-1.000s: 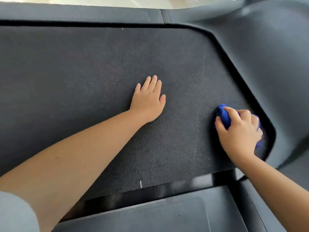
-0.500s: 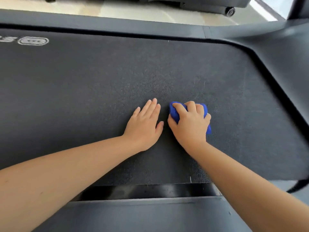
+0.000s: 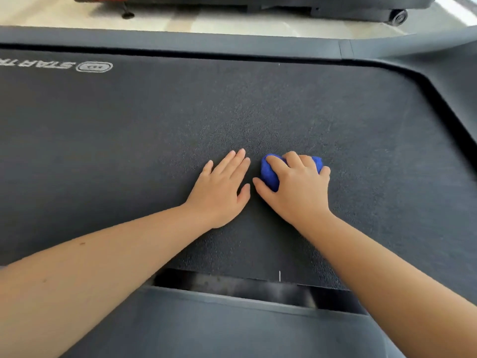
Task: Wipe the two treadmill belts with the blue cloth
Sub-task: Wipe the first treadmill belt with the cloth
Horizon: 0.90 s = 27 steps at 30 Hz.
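Here, from the head view: left hand (image 3: 221,188) flat, palm down, fingers together, holding nothing, pressed on the dark treadmill belt (image 3: 129,140). Just beside it, thumbs nearly touching, right hand (image 3: 296,188), grip closed over the bunched blue cloth (image 3: 269,173), pinning it to the belt's middle. White logo (image 3: 94,66) at far left. Grey side rail (image 3: 180,43) beyond.

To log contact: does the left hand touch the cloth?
Apart. The head view shows a dark strip of belt between the left hand and the cloth.
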Motion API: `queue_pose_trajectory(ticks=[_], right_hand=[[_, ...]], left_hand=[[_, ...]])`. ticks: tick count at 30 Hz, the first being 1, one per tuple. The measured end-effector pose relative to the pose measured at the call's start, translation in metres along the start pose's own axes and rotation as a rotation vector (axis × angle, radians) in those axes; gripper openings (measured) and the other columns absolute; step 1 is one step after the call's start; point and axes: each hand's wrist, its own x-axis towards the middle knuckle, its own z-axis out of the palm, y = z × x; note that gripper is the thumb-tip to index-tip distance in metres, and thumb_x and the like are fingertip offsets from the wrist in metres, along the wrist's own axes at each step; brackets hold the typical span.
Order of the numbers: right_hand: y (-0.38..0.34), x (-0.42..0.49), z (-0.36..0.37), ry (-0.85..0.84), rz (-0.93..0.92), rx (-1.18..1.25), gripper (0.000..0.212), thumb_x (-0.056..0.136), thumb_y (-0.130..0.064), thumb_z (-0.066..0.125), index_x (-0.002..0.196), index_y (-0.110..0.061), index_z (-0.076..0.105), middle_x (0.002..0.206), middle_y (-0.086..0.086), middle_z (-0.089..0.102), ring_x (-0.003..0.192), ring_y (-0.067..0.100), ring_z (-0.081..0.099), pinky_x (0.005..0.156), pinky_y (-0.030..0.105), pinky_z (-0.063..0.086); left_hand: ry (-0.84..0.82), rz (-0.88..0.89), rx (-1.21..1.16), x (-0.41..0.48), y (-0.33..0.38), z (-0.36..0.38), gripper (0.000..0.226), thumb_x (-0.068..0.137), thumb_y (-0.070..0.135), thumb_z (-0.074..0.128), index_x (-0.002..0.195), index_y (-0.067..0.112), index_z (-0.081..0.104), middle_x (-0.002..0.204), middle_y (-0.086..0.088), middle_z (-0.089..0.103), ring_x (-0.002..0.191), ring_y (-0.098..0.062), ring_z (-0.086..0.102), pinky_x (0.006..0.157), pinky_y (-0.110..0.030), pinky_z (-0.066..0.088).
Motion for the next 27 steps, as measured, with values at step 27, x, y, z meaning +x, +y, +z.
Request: queue_pose_trajectory(ticks=[27], right_hand=[[-0.023,0.006,-0.004,-0.162,0.038,0.021,0.039,0.089,-0.046,0.05,0.118,-0.021,0.058,0.103,0.011,0.053,0.103,0.033,0.042,0.088,0.047,0.03]], left_hand=[[-0.067,-0.195,-0.179,-0.073,-0.016,-0.003,0.054,0.101,0.038,0.025,0.149,0.02,0.009,0.157,0.007,-0.003,0.143,-0.011,-0.007,0.114,-0.045,-0.002]])
